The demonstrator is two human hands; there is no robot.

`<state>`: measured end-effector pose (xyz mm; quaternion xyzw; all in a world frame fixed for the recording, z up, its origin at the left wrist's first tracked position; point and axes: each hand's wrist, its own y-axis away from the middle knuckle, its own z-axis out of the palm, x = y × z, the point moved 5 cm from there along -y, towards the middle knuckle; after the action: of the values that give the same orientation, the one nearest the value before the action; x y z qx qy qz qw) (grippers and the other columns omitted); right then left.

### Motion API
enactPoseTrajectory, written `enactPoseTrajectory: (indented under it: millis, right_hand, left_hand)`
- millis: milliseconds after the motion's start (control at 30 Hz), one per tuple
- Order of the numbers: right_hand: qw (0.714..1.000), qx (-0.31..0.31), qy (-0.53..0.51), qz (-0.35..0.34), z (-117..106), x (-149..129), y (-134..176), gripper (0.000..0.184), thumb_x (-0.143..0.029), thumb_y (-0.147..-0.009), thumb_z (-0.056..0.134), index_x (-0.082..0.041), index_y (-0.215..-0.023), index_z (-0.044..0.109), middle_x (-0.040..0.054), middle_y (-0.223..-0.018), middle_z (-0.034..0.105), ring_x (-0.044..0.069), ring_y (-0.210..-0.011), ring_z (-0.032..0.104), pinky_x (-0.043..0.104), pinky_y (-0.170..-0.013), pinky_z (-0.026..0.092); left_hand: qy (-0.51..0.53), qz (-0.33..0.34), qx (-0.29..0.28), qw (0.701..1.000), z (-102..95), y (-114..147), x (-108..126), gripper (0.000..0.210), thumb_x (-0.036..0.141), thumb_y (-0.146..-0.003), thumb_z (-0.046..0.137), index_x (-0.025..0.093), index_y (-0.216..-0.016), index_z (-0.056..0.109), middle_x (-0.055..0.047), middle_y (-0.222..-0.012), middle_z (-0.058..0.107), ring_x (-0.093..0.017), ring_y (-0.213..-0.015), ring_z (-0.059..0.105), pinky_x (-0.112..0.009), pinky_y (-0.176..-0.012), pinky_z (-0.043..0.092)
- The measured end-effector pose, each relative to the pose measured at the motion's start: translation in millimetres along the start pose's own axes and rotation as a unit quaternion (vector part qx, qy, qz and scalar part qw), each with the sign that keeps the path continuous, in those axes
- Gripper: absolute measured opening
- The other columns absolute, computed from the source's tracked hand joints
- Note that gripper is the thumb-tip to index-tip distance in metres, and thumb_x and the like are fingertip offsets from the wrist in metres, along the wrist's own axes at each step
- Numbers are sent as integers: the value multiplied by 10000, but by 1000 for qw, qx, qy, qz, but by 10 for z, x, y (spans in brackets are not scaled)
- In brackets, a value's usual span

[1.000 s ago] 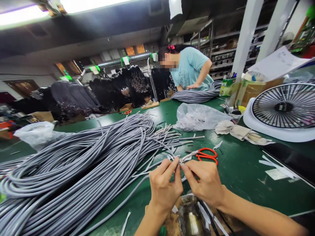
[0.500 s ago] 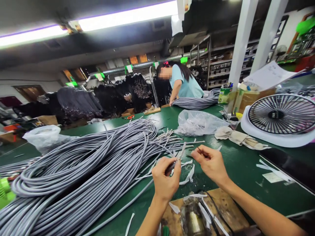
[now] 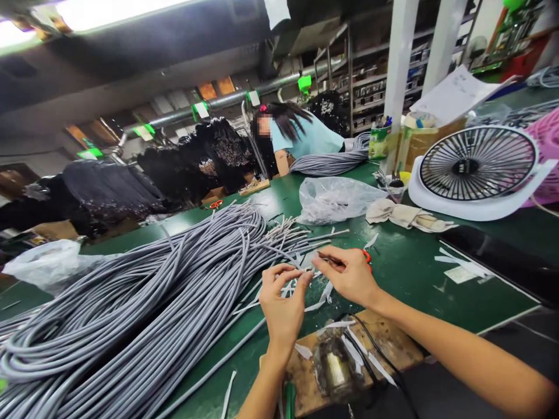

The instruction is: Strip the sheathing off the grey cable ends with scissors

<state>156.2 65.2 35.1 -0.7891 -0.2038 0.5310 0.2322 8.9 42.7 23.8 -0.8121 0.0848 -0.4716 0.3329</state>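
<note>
My left hand (image 3: 283, 305) is closed in a pinch, thumb against fingertips, on the end of a grey cable (image 3: 227, 356) that runs up from the lower left behind my wrist. Only a small pale tip shows at the fingers. Close beside it, my right hand (image 3: 349, 276) pinches too, its fingertips almost meeting the left ones; what lies in them is too small to make out. A big coiled bundle of grey cables (image 3: 174, 297) lies to the left, its pale cut ends (image 3: 283, 230) pointing toward my hands. White strips (image 3: 323, 297) lie beneath the hands.
Below my hands, a wooden board (image 3: 388, 343) carries a metal block (image 3: 336, 366) and a black cord. Orange handles (image 3: 367, 257) show behind my right hand. Further off are a plastic bag (image 3: 336, 201), cloth gloves (image 3: 404, 215), a fan (image 3: 478, 166) and a person (image 3: 301, 137) bending over cables.
My right hand has moved left to meet the left hand's fingertips. The pale strip that stood up from my left hand no longer shows. The camera view has shifted right and down.
</note>
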Motion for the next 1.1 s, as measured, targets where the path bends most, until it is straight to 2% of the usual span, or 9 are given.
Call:
enactPoseTrajectory:
  millis: [200, 300, 400, 533, 667, 833, 933, 1033, 1100]
  right_hand:
    - [994, 3, 31, -102, 36, -90, 51, 133, -236, -796, 503, -141, -788, 597, -56, -487, 439, 49, -371, 281, 190, -404, 256]
    - [996, 14, 37, -79, 28, 0, 10, 140, -236, -804, 483, -141, -745, 568, -66, -470, 385, 48, -375, 283, 185, -397, 246]
    - [998, 27, 28, -47, 7, 70, -24, 178, -267, -817, 476, -146, -703, 539, -72, -459, 329, 50, -384, 282, 180, -387, 237]
    - [997, 14, 17, -72, 22, -10, 9, 146, -272, -812, 488, -155, -750, 548, -64, -484, 372, 46, -376, 285, 176, -380, 250]
    - [994, 27, 25, -104, 24, -83, 57, 115, -246, -806, 499, -158, -762, 559, -64, -484, 399, 41, -355, 279, 177, -376, 257]
    - [988, 40, 50, -142, 22, -99, 90, 62, -201, -782, 523, -154, -780, 564, -75, -466, 388, 42, -354, 298, 177, -389, 260]
    - [992, 34, 34, -120, 25, -79, 84, 63, -204, -781, 513, -151, -784, 547, -80, -470, 362, 44, -367, 298, 180, -398, 256]
    - [999, 15, -22, -34, 53, 2, 42, 136, -264, -805, 486, -153, -728, 505, -76, -487, 323, 51, -402, 284, 189, -401, 233]
    - [997, -1, -78, 28, 96, 71, 7, 221, -318, -814, 471, -161, -659, 464, -63, -515, 327, 58, -440, 289, 195, -413, 229]
  left_hand:
    - [141, -117, -129, 975, 191, 46, -171, 270, 390, -789, 538, 146, -701, 610, -36, -830, 507, -129, -759, 498, -232, -667, 406]
    - [207, -114, -144, 961, 193, 46, -119, 332, 412, -829, 470, 140, -668, 573, -33, -800, 457, -122, -748, 467, -227, -678, 399]
    - [139, -72, -87, 984, 70, -6, -42, 296, 387, -827, 484, 155, -671, 581, -27, -795, 443, -134, -775, 464, -250, -729, 389]
    - [-35, 4, -27, 999, -36, -38, 43, 146, 344, -734, 621, 221, -797, 669, -37, -895, 466, -189, -913, 457, -321, -836, 360]
    - [-53, 20, -31, 998, -6, -21, 40, 128, 326, -737, 618, 204, -712, 649, -41, -902, 472, -197, -927, 460, -341, -844, 364]
    - [-3, -3, -112, 994, 93, -11, 26, 172, 309, -801, 533, 184, -701, 597, -40, -876, 482, -188, -900, 469, -328, -826, 362]
    - [54, -24, -169, 984, 144, 4, 27, 251, 335, -838, 468, 170, -677, 569, -42, -856, 464, -180, -865, 468, -311, -799, 365]
    - [123, -38, -210, 969, 179, 22, 35, 311, 380, -857, 422, 160, -680, 555, -49, -853, 438, -176, -850, 461, -292, -778, 369]
    - [145, -37, -204, 967, 176, 20, 36, 312, 392, -853, 429, 159, -680, 546, -47, -843, 418, -172, -837, 446, -280, -764, 366]
